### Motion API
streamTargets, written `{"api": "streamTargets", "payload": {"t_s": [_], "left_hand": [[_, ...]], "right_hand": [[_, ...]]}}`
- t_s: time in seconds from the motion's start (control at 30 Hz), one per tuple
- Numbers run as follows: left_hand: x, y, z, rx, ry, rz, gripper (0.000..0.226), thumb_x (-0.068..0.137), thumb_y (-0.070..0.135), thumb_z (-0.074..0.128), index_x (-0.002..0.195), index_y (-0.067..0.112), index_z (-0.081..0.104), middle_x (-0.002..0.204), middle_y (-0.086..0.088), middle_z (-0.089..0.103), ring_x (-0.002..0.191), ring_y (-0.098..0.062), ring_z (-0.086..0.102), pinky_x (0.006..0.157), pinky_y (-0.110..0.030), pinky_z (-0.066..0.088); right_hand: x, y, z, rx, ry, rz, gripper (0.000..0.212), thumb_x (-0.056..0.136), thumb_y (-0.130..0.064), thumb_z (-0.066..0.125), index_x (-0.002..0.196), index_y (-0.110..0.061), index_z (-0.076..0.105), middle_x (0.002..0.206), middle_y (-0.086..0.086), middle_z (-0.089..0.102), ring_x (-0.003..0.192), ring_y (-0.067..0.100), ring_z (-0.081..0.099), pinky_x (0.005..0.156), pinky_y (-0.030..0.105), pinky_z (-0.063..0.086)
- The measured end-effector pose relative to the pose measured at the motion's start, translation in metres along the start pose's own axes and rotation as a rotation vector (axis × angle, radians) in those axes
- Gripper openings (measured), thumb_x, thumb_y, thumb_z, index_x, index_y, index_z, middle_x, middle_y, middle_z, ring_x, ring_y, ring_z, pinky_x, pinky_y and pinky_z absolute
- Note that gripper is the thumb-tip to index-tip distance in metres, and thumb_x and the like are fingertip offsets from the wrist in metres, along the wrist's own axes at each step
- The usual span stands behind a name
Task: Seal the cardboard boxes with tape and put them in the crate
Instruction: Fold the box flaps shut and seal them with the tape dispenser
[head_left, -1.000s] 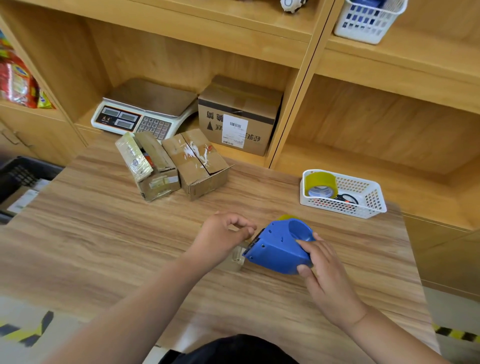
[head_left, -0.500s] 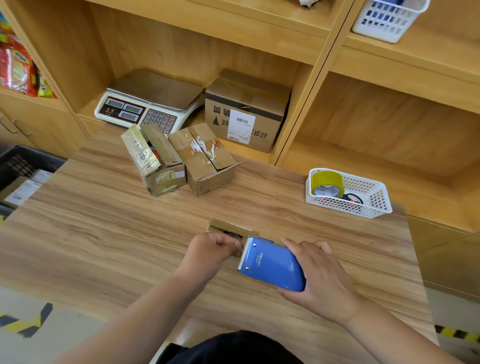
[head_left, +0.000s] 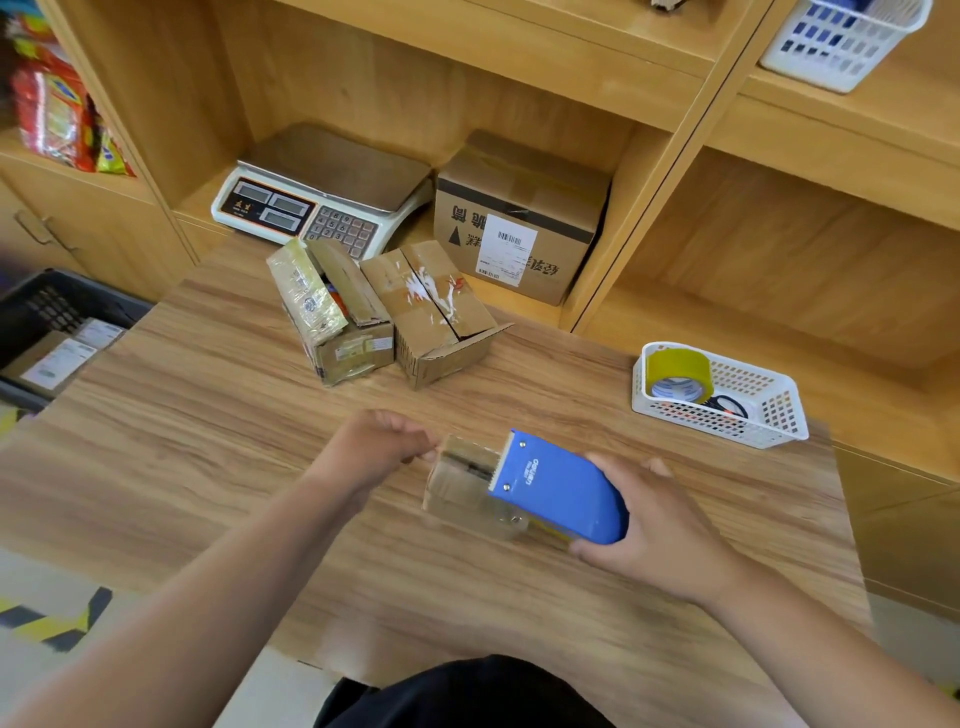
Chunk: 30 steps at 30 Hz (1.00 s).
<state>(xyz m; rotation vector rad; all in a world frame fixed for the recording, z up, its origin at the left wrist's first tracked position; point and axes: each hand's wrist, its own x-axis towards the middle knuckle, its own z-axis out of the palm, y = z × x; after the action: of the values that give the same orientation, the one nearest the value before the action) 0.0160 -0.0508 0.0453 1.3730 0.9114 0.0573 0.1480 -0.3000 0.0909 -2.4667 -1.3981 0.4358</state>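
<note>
On the surface's near side, right grip (head_left: 654, 525) is clasping the blue tape dispenser (head_left: 561, 488) while left grip (head_left: 374, 452) is pinching its tape end (head_left: 457, 483), probably limp and sticky and best kept taut, with two likely light open boxes (head_left: 441, 338) sitting at the far edge.

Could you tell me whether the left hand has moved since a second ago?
Yes. The left hand, pinching the tape strip, has drawn leftward, farther from the white basket and the blue dispenser.

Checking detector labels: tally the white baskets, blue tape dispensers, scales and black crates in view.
white baskets: 2
blue tape dispenser: 1
scale: 1
black crate: 1
Total: 5
</note>
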Motion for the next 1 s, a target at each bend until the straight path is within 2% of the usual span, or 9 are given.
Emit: {"api": "streamTargets", "payload": {"t_s": [0.07, 0.13, 0.27, 0.43, 0.6, 0.73, 0.87, 1.0], "left_hand": [[0.009, 0.008, -0.013, 0.013, 0.037, 0.004, 0.008, 0.086, 0.007, 0.067, 0.081, 0.001, 0.069, 0.055, 0.006, 0.066, 0.054, -0.002, 0.051, 0.050, -0.011, 0.039], [0.016, 0.011, -0.024, 0.042, 0.033, 0.005, 0.008, 0.086, 0.008, 0.066, 0.080, 0.004, 0.069, 0.054, 0.007, 0.066, 0.057, -0.005, 0.050, 0.052, -0.014, 0.039], [0.031, 0.007, -0.035, 0.023, 0.059, -0.038, 0.011, 0.086, 0.010, 0.067, 0.075, 0.010, 0.067, 0.051, 0.009, 0.065, 0.058, -0.007, 0.047, 0.058, -0.019, 0.037], [0.044, 0.001, -0.047, 0.005, 0.087, -0.077, 0.012, 0.086, 0.009, 0.067, 0.074, 0.008, 0.067, 0.049, 0.008, 0.063, 0.057, -0.008, 0.044, 0.055, -0.020, 0.033], [0.052, -0.011, -0.049, -0.002, 0.096, -0.116, 0.007, 0.082, 0.010, 0.071, 0.077, 0.006, 0.069, 0.050, 0.007, 0.064, 0.055, -0.009, 0.044, 0.053, -0.019, 0.035], [0.054, -0.022, -0.045, -0.008, 0.082, -0.141, 0.012, 0.083, 0.010, 0.071, 0.071, 0.010, 0.068, 0.048, 0.008, 0.063, 0.055, -0.008, 0.043, 0.052, -0.016, 0.035], [0.058, -0.034, -0.039, -0.039, 0.096, -0.182, 0.008, 0.083, 0.010, 0.071, 0.078, 0.004, 0.068, 0.045, 0.008, 0.061, 0.058, -0.010, 0.045, 0.052, -0.018, 0.036], [0.062, -0.042, -0.034, -0.078, 0.122, -0.196, 0.016, 0.084, 0.010, 0.070, 0.069, 0.007, 0.066, 0.040, 0.010, 0.056, 0.058, -0.010, 0.045, 0.055, -0.018, 0.037]], "right_hand": [[0.009, -0.002, -0.008, -0.012, -0.013, 0.036, 0.067, 0.068, -0.048, 0.075, 0.125, -0.038, 0.041, 0.102, -0.024, 0.050, 0.089, -0.009, 0.038, 0.079, 0.017, 0.028], [0.019, -0.002, -0.014, -0.035, -0.042, 0.062, 0.071, 0.068, -0.050, 0.075, 0.129, -0.038, 0.041, 0.108, -0.024, 0.053, 0.088, -0.001, 0.040, 0.081, 0.023, 0.031], [0.044, -0.006, -0.010, 0.024, -0.098, 0.085, 0.071, 0.059, -0.059, 0.066, 0.124, -0.042, 0.043, 0.108, -0.021, 0.056, 0.098, 0.017, 0.050, 0.085, 0.029, 0.041], [0.065, -0.009, 0.005, 0.134, -0.130, 0.144, 0.066, 0.054, -0.055, 0.066, 0.116, -0.044, 0.047, 0.099, -0.019, 0.060, 0.094, 0.014, 0.057, 0.084, 0.035, 0.049], [0.067, -0.007, 0.017, 0.133, -0.156, 0.150, 0.059, 0.057, -0.048, 0.070, 0.112, -0.042, 0.050, 0.096, -0.019, 0.061, 0.090, 0.010, 0.056, 0.079, 0.024, 0.045], [0.067, -0.008, 0.021, 0.072, -0.197, 0.137, 0.066, 0.056, -0.055, 0.063, 0.118, -0.039, 0.048, 0.099, -0.022, 0.058, 0.092, 0.010, 0.055, 0.087, 0.029, 0.042], [0.069, -0.011, 0.018, 0.009, -0.207, 0.120, 0.059, 0.065, -0.046, 0.073, 0.118, -0.037, 0.048, 0.097, -0.022, 0.056, 0.089, 0.007, 0.053, 0.086, 0.029, 0.039], [0.072, -0.015, 0.017, -0.006, -0.212, 0.137, 0.067, 0.061, -0.053, 0.068, 0.122, -0.037, 0.046, 0.101, -0.021, 0.057, 0.093, 0.009, 0.054, 0.088, 0.030, 0.040]]}}
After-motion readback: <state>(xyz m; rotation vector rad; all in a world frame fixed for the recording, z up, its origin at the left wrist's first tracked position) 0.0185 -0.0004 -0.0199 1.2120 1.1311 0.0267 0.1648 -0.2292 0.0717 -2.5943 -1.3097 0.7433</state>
